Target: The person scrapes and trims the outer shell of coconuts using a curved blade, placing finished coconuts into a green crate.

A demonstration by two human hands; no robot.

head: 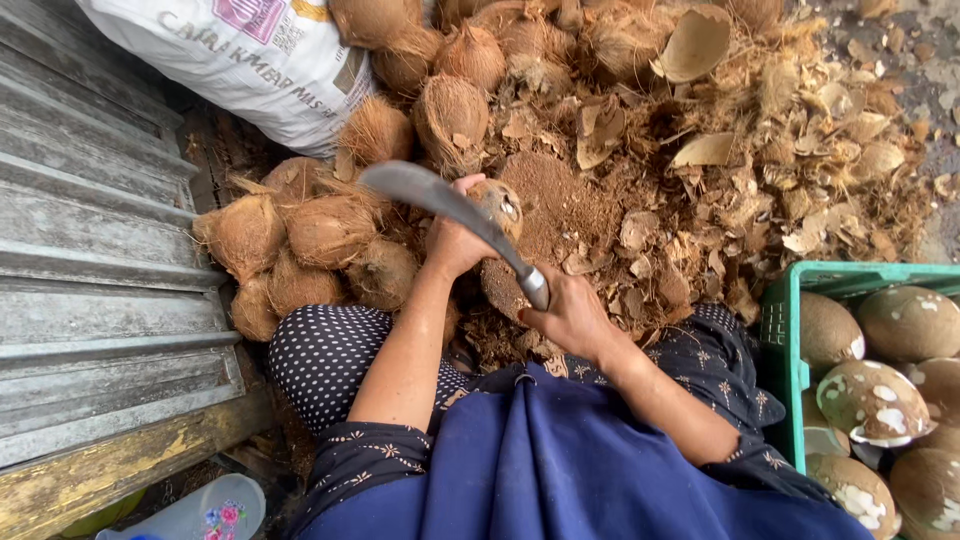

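L hand [455,240] wraps a hairy brown coconut [500,205], half hidden behind the curved grey blade [440,200]. R hand [572,318] fist-tight on its handle. Fibrous husks [300,240] left; crate [780,340] cut off at the right edge.

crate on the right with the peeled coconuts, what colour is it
Green, a slatted plastic crate, seen in the head view.

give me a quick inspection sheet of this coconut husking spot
surface: ground covered in brown fibre dust
job's things: coconut in left hand; curved knife in right hand
clutter: husk scraps; unpeeled coconuts
grip: both hands closed, left on coconut, right on knife handle
cables: nothing seen
surroundings: green crate of peeled coconuts at right; white sack; metal sheet at left
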